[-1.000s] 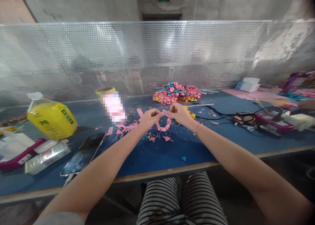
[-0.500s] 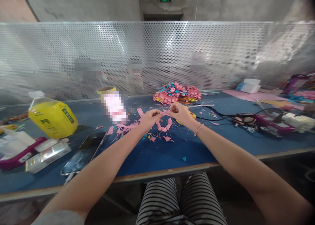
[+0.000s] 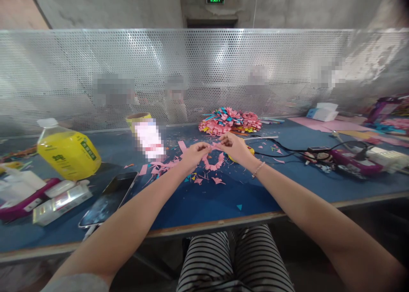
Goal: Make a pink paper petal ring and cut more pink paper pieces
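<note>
Both my arms stretch out over a blue table [image 3: 204, 202]. My left hand [image 3: 194, 153] and my right hand [image 3: 234, 147] are closed in pinches on the two ends of a pink cut-paper strip [image 3: 213, 161] that hangs in a loop between them, just above the table. Pink paper scraps [image 3: 162, 167] lie scattered under and left of the hands. A yellow object [image 3: 249, 149] lies partly hidden behind my right wrist.
A heap of pink and blue paper flowers [image 3: 228, 121] lies behind the hands. A yellow bottle [image 3: 67, 152], a phone [image 3: 107, 200] and boxes [image 3: 57, 204] sit at left. Cables and a power strip [image 3: 380, 155] are at right. A perforated metal screen [image 3: 204, 70] backs the table.
My hands have barely moved; the right hand's fingers have shifted slightly on the pink strip. The camera view has drifted a little.
</note>
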A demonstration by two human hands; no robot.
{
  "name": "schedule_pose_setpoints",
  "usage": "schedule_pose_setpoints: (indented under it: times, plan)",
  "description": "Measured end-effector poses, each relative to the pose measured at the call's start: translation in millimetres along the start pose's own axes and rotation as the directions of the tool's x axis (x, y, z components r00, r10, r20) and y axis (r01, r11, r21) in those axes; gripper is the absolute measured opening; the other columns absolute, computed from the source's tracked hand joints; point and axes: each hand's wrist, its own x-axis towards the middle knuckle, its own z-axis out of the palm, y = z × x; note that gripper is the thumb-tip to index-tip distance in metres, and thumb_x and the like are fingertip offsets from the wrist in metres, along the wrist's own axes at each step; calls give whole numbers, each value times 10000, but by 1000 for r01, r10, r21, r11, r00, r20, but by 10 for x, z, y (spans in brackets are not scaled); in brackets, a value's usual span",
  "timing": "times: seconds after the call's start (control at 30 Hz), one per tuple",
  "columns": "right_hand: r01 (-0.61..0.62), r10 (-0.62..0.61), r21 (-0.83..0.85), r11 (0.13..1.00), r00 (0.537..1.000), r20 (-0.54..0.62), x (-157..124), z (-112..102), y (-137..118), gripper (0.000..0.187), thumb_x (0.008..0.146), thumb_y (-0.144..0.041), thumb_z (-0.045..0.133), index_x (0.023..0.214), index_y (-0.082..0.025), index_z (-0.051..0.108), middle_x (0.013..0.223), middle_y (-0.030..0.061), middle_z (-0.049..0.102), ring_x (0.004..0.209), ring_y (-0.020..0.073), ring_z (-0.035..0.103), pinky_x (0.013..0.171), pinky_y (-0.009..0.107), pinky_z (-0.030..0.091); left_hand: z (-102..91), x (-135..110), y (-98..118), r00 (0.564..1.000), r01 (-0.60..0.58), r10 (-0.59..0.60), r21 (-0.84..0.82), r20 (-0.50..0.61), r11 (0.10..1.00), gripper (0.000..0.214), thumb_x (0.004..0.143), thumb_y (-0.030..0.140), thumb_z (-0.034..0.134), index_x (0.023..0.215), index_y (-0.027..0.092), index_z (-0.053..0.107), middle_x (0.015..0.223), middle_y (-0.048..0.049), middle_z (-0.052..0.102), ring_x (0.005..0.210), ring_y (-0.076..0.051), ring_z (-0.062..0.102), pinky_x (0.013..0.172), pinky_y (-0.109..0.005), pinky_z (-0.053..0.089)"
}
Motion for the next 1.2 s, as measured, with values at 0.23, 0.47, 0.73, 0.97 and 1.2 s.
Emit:
schedule_pose_setpoints:
  times: [0.23,0.47,0.73,0.97,1.2]
  plan:
    - [24,-24,2,1000,1000,16,13,12,52,180,690,-300,577,820,-189,521,766,20,577,728,135,559,683,290,464,0,15,-35,999,-39,40,-29,22,999,217,653,353,625,718,158,557,666,17,531,574,-78,513,521,-218,456]
    - [15,-18,79,997,999,39,18,3,41,162,707,-284,541,834,-187,516,808,24,569,751,134,545,700,290,451,-10,27,-46,998,-64,65,-18,2,998,197,656,339,616,725,160,570,685,6,537,635,-94,517,615,-252,470]
    - [-28,3,215,976,993,117,-4,-12,-10,230,684,-311,587,854,-188,492,825,23,544,737,119,528,670,271,446,-2,-1,-5,996,-85,85,-3,-29,996,160,648,302,600,717,163,564,689,11,535,647,-96,502,630,-251,429]
    - [18,-32,156,988,996,88,-6,-4,-27,249,644,-235,606,859,-184,491,812,21,549,760,124,542,707,275,456,-28,24,-13,988,-142,145,55,-54,988,109,637,251,594,699,164,576,697,12,559,676,-100,504,696,-258,389]
    - [0,-11,160,987,998,65,-3,7,-13,244,654,-268,617,845,-179,494,793,15,569,734,120,566,700,283,477,2,-12,36,986,-147,153,76,-68,986,189,625,337,629,653,162,565,649,8,554,654,-113,506,684,-271,391]
